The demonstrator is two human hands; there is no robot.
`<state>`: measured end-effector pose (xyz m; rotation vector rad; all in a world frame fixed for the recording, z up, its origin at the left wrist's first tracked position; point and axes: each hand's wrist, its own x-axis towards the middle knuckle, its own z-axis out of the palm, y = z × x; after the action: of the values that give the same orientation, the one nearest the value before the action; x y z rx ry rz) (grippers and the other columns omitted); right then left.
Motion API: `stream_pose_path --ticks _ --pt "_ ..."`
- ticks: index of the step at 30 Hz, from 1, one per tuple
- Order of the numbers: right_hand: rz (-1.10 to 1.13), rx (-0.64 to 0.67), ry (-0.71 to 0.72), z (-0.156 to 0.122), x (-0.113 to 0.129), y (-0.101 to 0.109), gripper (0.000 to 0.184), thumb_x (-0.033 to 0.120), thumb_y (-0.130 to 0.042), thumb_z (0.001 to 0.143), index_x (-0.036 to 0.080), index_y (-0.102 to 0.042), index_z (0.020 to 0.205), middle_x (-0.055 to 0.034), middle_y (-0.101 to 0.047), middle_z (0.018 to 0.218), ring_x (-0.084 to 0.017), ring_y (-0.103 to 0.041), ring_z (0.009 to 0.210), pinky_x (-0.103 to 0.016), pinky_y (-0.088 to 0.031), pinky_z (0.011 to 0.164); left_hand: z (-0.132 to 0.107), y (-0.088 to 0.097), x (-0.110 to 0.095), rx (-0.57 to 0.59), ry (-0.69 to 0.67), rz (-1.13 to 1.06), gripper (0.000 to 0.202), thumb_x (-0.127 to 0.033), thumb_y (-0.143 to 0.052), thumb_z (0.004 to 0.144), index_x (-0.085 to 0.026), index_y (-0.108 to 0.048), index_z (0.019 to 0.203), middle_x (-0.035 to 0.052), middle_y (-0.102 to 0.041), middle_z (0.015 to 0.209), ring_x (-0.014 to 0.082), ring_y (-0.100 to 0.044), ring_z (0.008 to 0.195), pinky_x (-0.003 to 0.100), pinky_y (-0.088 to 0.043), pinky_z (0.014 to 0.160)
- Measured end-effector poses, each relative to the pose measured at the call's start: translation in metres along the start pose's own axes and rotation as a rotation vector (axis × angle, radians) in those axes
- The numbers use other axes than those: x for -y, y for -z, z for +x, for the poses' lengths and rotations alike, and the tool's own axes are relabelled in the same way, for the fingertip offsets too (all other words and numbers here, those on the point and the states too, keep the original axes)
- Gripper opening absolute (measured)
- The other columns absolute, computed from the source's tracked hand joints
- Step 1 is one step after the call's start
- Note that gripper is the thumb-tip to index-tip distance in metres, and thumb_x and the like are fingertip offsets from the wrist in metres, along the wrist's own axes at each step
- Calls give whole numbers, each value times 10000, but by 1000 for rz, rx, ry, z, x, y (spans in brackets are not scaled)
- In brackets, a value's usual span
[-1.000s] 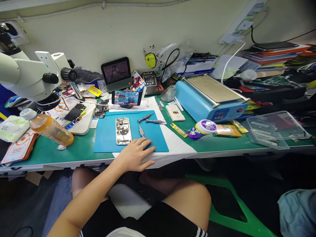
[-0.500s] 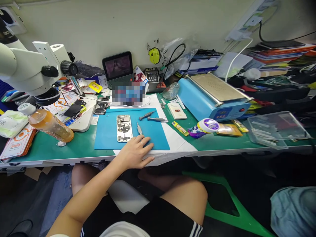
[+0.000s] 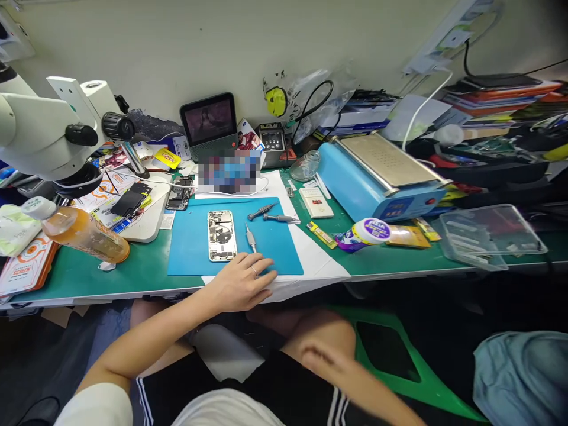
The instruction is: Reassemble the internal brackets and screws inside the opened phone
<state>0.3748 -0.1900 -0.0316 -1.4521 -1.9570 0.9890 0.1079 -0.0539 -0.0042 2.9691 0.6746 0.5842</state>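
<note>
My left hand (image 3: 242, 281) rests palm down on the front edge of the blue mat (image 3: 189, 254), its fingers apart and nothing visible in it. Just beyond its fingers lies a screwdriver (image 3: 251, 238), tip pointing away from me. Left of that is a white-framed phone (image 3: 222, 236), its insides exposed. Two more screwdrivers, one dark (image 3: 261, 211) and one grey (image 3: 279, 218), lie farther back on the mat. Over my lap, below the table edge, my right hand (image 3: 322, 358) is smeared by motion, so its fingers cannot be made out.
At left stand a microscope (image 3: 44, 136) and an orange drink bottle (image 3: 84, 234). A screen device (image 3: 208, 121) leans near the wall. A blue machine with a metal plate (image 3: 381, 177), a purple-and-white container (image 3: 370, 232) and a clear plastic box (image 3: 492, 234) occupy the right side.
My right hand has come into view over my lap. My left hand stays at the mat's front edge, its fingers slightly closer together. The whole view has shifted slightly.
</note>
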Motion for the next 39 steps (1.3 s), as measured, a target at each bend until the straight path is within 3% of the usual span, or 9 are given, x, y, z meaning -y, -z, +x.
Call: stream_pose_path --ticks 6,12,18,22,26,30,34,38,39 --pt "49 -33 82 65 11 43 282 456 -512 1043 247 -700 1060 -51 -748 930 -199 -725 831 -313 -609 738 -15 17 -1 83 -239 -105 275 -326 -636 1010 -173 -641 1238 105 -633 1331 235 -651 1153 431 -585 948" --pt "-43 -95 212 148 13 26 218 387 -570 1008 239 -723 1054 -86 -755 1024 -260 -690 963 -448 -558 905 -37 32 7 14 -159 -132 216 -225 -558 1019 -145 -672 1184 112 -714 1247 215 -663 1141 335 -563 944" --pt "-83 -134 222 155 3 26 203 343 -526 1041 233 -694 1069 -92 -742 1015 -237 -698 948 -384 -595 802 -84 61 31 -89 286 -86 352 -172 -583 978 -160 -590 1329 154 -688 1278 286 -638 1181 466 -564 980" --pt "-127 -16 219 161 13 37 228 384 -561 1030 249 -683 1169 -75 -735 1041 -235 -703 957 -372 -596 822 -82 67 48 -12 510 -49 544 -299 -604 997 -200 -458 1512 184 -578 1437 351 -590 1264 552 -540 1025" --pt "-185 80 213 175 26 41 347 436 -581 1019 271 -628 1319 -63 -731 1026 -235 -712 904 -360 -593 770 -60 58 65 61 534 -54 1021 -678 -664 890 -171 -196 1642 256 -349 1627 451 -418 1455 641 -434 1136" --pt "-220 61 213 181 29 36 402 481 -569 1018 264 -605 1356 -57 -719 983 -227 -704 838 -347 -574 720 -43 61 73 14 434 -128 966 -665 -657 905 -198 -226 1633 239 -388 1611 418 -459 1441 588 -460 1132" --pt "-215 -36 189 178 19 26 377 462 -512 1043 228 -626 1315 -38 -667 843 -207 -652 749 -332 -530 681 -26 90 52 -181 250 -307 519 -464 -552 1014 -268 -451 1484 104 -712 1183 251 -706 1069 405 -612 891" --pt "-178 -109 171 174 12 19 374 451 -487 1051 204 -645 1283 -44 -661 852 -192 -617 737 -334 -526 751 -4 130 -6 -355 68 -485 377 -478 -460 1039 -377 -522 1396 -36 -723 800 167 -697 664 353 -647 659" --pt "-173 -122 166 173 11 18 371 454 -492 1048 207 -652 1274 -47 -661 857 -193 -612 741 -335 -520 753 0 141 -21 -357 225 -466 307 -478 -472 1044 -424 -577 1328 -56 -707 752 171 -688 647 384 -661 675"
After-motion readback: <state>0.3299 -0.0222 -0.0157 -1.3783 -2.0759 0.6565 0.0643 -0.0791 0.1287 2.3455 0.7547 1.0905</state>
